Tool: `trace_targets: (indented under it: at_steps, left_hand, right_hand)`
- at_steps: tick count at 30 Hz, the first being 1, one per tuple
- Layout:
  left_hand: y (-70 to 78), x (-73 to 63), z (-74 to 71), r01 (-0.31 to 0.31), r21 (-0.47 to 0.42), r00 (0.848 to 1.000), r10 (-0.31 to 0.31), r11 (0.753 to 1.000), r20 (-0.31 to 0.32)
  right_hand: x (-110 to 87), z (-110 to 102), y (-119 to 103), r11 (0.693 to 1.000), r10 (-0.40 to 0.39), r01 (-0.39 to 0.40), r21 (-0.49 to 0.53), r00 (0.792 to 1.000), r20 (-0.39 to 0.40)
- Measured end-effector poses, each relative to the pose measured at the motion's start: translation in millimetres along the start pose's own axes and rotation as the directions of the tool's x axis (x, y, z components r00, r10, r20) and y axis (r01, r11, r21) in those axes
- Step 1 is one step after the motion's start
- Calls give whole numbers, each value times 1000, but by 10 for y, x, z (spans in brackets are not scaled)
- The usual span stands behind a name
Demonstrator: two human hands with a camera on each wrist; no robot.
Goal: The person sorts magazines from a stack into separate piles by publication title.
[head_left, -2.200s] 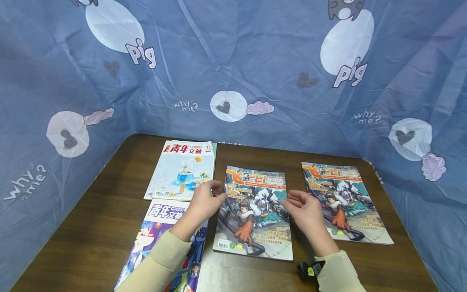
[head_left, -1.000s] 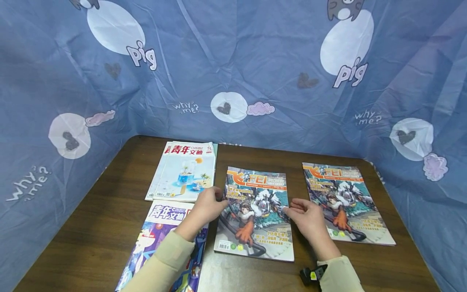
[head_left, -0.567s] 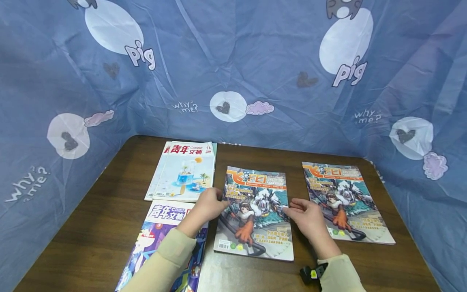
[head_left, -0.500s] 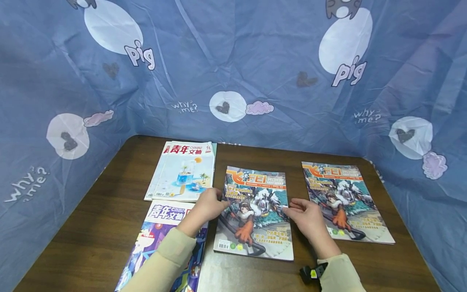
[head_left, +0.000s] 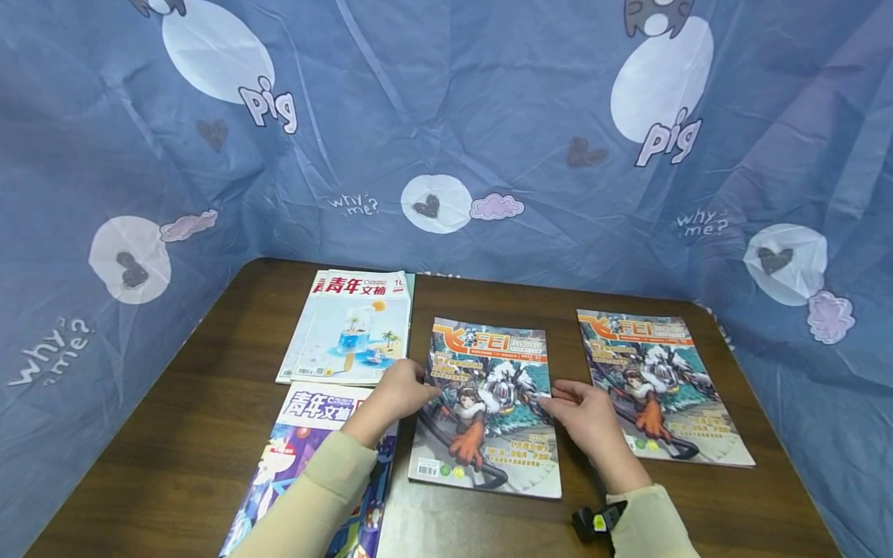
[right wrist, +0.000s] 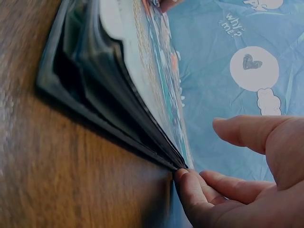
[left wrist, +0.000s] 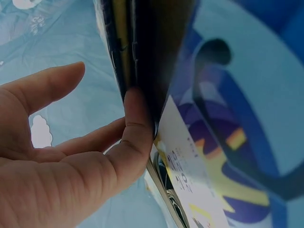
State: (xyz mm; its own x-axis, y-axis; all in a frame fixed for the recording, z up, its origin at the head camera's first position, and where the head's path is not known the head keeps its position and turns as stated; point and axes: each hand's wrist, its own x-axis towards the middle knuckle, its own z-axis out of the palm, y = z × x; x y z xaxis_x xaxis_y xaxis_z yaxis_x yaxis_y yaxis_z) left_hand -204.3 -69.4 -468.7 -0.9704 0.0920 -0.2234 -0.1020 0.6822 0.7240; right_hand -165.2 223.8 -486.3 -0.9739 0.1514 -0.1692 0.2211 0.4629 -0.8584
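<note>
Your left hand [head_left: 399,391] rests its fingers [left wrist: 135,118] against the left side of the centre magazine [head_left: 488,411], the thumb apart from them; it pinches nothing. Your right hand [head_left: 589,418] does likewise on the opposite side, its fingertips [right wrist: 183,175] touching the edge, thumb raised clear. The magazine lies flat, cover up, around the middle of the table [head_left: 174,418], its long axis running almost straight from near edge to far edge. The title end points to the far edge, the barcode end towards you. In the right wrist view its leaves gape slightly.

To its left, a purple magazine [head_left: 300,449] lies nearer the near edge, partly covered by your sleeve [head_left: 307,500] and cut off at the bottom of the head view. Beyond it, a pile of pale magazines [head_left: 349,329] sits towards the far left corner. A matching magazine [head_left: 656,387] lies near the right edge, also title end away. The table's near edge is out of view. The dark edges in the left wrist view are hard to make out; you can't tell whether the centre magazine is one copy or several.
</note>
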Motion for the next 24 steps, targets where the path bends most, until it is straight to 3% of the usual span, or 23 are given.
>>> trace_targets:
  at_steps: [10,16,20,24]
  left_hand:
    - [6,-9,8,-16,-9,1000,16,1000,-27]
    - [20,-15,2,-38,-59,998,35,998,-58]
    - [13,-20,5,-37,-140,999,32,989,-42]
    - [-16,-17,17,-5,-303,1000,9,953,13]
  right_hand:
    - [3,5,1,1000,16,-16,11,1000,5]
    - [2,3,-2,1000,20,-20,7,1000,8]
    - [-3,1,-19,1000,27,-27,2,1000,7]
    - [-10,3,-35,999,37,-37,-2,999,11]
